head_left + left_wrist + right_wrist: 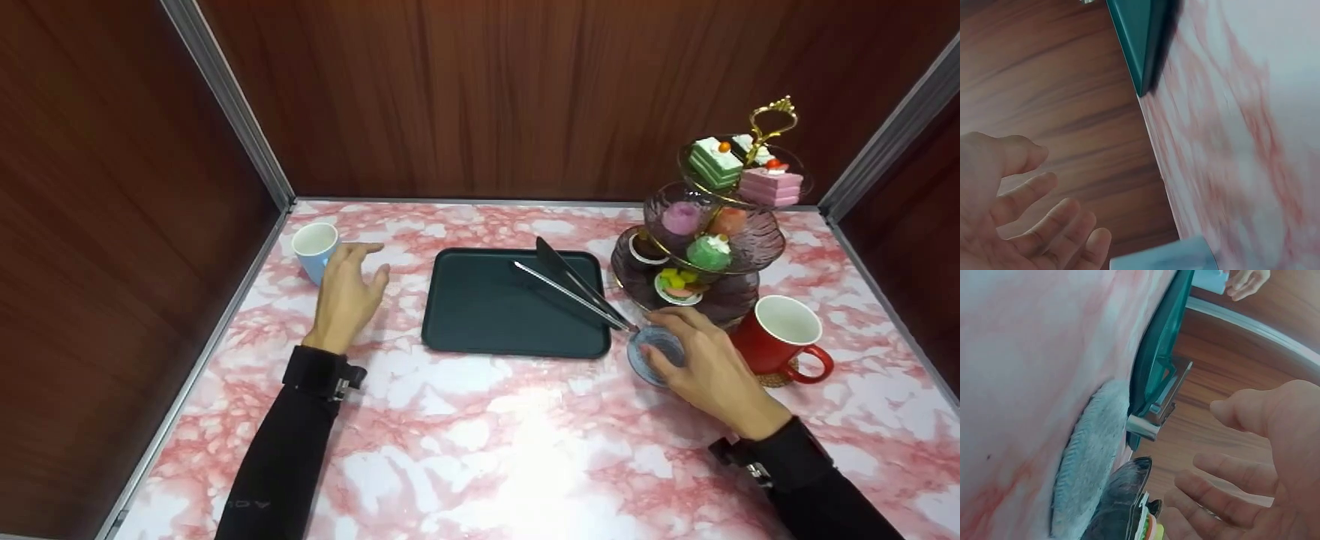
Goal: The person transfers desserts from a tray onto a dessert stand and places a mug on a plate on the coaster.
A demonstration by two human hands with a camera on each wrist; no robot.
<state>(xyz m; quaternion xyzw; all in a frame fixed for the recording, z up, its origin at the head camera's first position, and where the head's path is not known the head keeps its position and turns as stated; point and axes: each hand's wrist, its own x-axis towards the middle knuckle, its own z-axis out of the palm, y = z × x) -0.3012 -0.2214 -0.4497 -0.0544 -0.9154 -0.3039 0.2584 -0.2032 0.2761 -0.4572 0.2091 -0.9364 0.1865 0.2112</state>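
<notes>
My left hand [345, 300] is beside a light blue cup [310, 264] at the table's left, fingers spread; in the left wrist view the palm and fingers [1044, 219] hold nothing. My right hand [709, 367] hovers over a round grey-blue coaster [651, 358], its fingers loosely bent with nothing between them in the right wrist view. Metal tongs with dark tips [566, 292] lie across the right part of a dark green tray [480, 304]. Their joined end sticks out past the tray's right edge, close to my right fingertips.
A three-tier glass stand [739, 292] with a gold handle holds several model cakes and desserts behind my right hand. To the right of that hand, a red mug [765, 345] sits on a woven coaster [775, 379]. Brown wood-grain panels [480, 97] enclose the marbled table.
</notes>
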